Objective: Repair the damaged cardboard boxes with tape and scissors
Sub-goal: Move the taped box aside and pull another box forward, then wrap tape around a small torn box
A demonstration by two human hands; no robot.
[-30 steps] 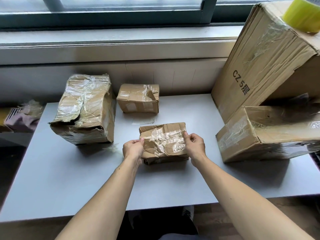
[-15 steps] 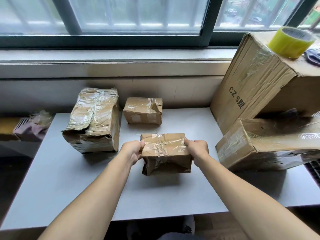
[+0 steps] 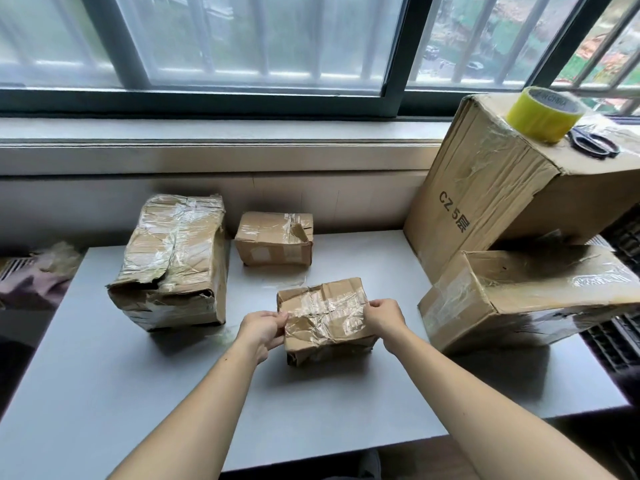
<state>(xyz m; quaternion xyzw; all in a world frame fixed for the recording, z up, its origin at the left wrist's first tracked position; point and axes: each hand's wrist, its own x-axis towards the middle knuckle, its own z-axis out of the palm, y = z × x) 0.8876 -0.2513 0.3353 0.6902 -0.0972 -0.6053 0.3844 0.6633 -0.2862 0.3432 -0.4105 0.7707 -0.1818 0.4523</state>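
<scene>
1. We see the grey desk (image 3: pixel 104 393) set against a pale wall under a wide window (image 3: pixel 242 39) with dark frames and bars; greenery and parked cars show blurred outside
2. The tall box (image 3: pixel 485 209) at the far right leans tilted, its lower edge on the desk and its body propped over the box below it; "CZ 5" and one further character are printed in black down its side
3. The crushed box (image 3: pixel 173 261) on the left stands on the desk, wrapped in wrinkled clear tape, its near top edge torn
4. The low box (image 3: pixel 519 292) at the right edge lies on the desk under the tall one; a strip on its top carries print too small for us to read
5. The small box (image 3: pixel 325 317), the one we are handling, sits near the middle of the desk, patched with clear tape; our left hand (image 3: pixel 261 329) grips its left end with curled fingers and our right hand (image 3: pixel 384 317) pinches its right top edge
6. Another little box (image 3: pixel 273 239) rests by the wall, well behind it, with a torn flap on top
7. The yellow tape roll (image 3: pixel 540 116) stands on the tall box; its inner core bears lettering, of which we make out "CHINA"
8. The black scissors (image 3: pixel 594 142) lie just beside the roll on the same top
</scene>
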